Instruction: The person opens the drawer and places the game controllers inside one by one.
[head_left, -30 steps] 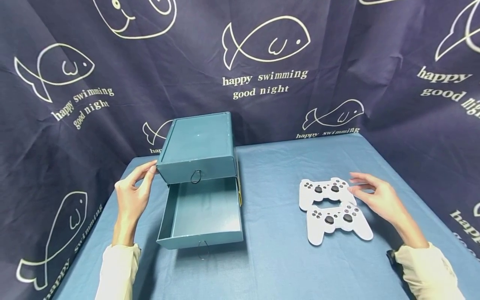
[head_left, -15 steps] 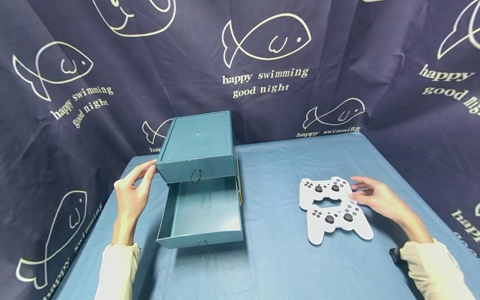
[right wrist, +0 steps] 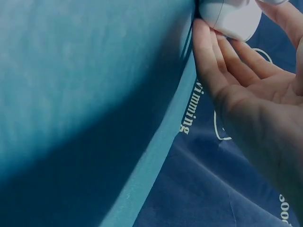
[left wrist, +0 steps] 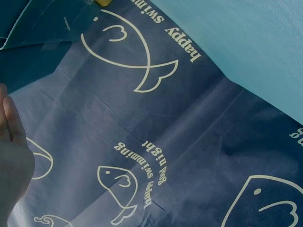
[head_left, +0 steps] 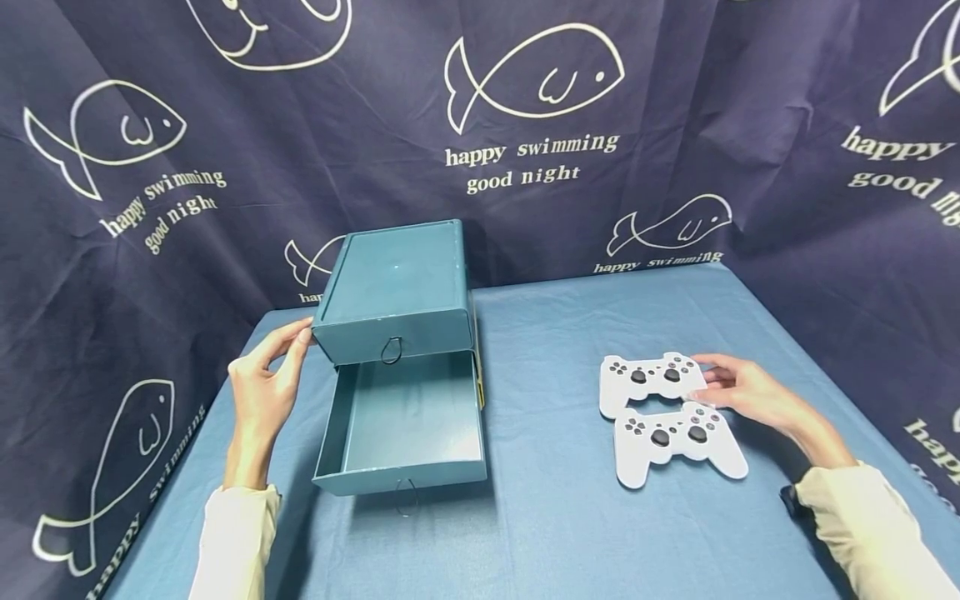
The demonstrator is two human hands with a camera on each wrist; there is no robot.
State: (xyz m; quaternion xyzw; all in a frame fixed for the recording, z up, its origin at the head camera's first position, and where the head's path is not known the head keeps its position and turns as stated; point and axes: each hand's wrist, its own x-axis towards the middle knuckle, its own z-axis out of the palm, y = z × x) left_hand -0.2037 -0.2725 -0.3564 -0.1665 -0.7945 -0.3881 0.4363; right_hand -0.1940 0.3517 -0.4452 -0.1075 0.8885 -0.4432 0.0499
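A teal two-drawer cabinet stands left of centre, its lower drawer pulled out and bare inside, its upper one closed. The thumb and fingers of my left hand pinch the cabinet's left front edge; the left wrist view catches part of that hand below the teal cabinet. Two white game controllers lie on the right, the rear one touching the front one. My right hand has thumb and fingers around the rear controller's right grip, a white rounded end beside the hand.
Blue cloth covers the table, with bare cloth between the cabinet and the controllers. Dark blue curtains printed with white fish stand behind and at both sides. A thin wire loop hangs on each drawer front.
My right hand has moved slightly left, and its thumb and fingers have closed on the rear controller's right grip. The left hand and cabinet stay as they were.
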